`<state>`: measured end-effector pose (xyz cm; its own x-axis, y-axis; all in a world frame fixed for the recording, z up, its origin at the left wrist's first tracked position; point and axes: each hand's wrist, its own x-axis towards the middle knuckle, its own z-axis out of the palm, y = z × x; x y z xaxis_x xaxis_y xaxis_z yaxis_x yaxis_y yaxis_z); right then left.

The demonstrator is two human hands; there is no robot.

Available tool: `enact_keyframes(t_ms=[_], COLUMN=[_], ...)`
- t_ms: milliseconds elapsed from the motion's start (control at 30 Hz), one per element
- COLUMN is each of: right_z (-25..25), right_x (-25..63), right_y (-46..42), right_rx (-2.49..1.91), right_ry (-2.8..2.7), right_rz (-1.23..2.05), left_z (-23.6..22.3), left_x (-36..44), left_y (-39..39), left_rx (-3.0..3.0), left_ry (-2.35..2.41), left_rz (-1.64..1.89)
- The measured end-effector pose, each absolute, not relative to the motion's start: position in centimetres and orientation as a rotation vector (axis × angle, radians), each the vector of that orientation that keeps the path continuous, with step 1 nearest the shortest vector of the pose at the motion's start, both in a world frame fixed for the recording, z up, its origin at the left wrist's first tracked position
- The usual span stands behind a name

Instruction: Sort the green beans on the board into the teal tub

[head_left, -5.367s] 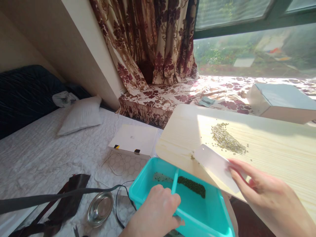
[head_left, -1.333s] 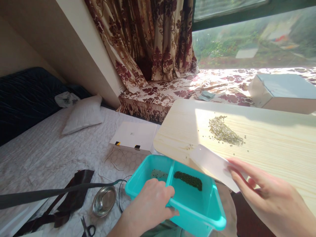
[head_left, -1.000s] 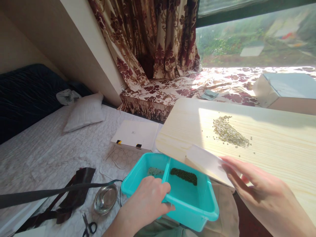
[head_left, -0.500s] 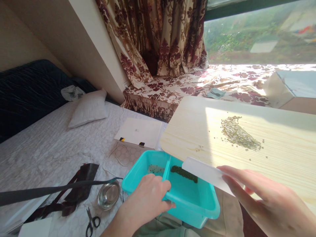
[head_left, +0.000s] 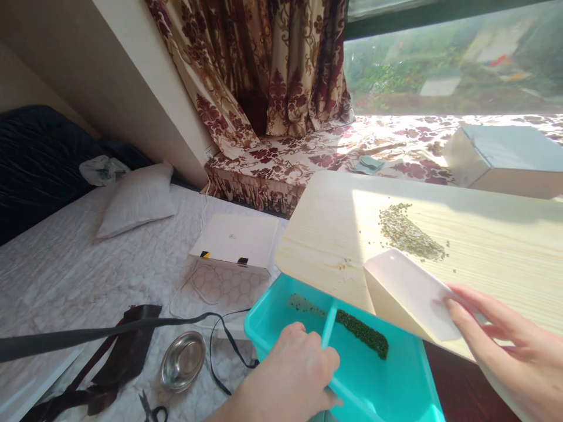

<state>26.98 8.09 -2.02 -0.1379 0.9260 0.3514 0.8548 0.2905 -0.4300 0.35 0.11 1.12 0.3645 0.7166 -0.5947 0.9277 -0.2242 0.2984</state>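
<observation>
My left hand (head_left: 299,366) is closed on the near rim of a teal divided plastic box (head_left: 411,384), close to its divider. In the box's right compartment lies a strip of small dark green beans (head_left: 361,333); the left one holds a few beans and pale whitish bits (head_left: 305,305). My right hand (head_left: 488,328) pinches a flat white plastic scraper (head_left: 411,287) with a small hole near its corner. The scraper is tilted over the front part of a pale wooden board (head_left: 321,234). Beyond it on the board is a spread pile of mixed beans and pale grains (head_left: 409,231).
On the bed at left are a steel bowl (head_left: 182,361), black scissors (head_left: 152,410), a dark strap (head_left: 132,332), a dark leather-like piece (head_left: 127,346), a white box (head_left: 235,237) and a pillow (head_left: 138,199). A larger white box (head_left: 505,155) stands on the window seat.
The scraper has gone from over the box's right compartment to above the board. The teal box has shifted right and nearer in view, with my left hand still on its rim.
</observation>
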Motion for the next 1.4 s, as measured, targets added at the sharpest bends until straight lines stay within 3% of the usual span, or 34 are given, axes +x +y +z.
enact_keyframes(t_ms=[667, 933, 1400], right_z=[-0.4, 0.3, 1.3], right_x=[22.2, 23.2, 21.4], right_y=[6.6, 9.3, 10.1], right_rx=[-1.277, -1.439, -1.43], right_ry=[-2.076, -1.957, -2.024], right_rz=[0.644, 0.274, 0.3], left_z=[-1.7, 0.9, 0.6], left_x=[3.7, 1.4, -0.2], left_y=[-0.5, -0.1, -0.1], left_rx=[2.283, 2.11, 1.999], left_ry=[1.241, 1.431, 1.539], left_rz=[-0.249, -0.395, -0.346])
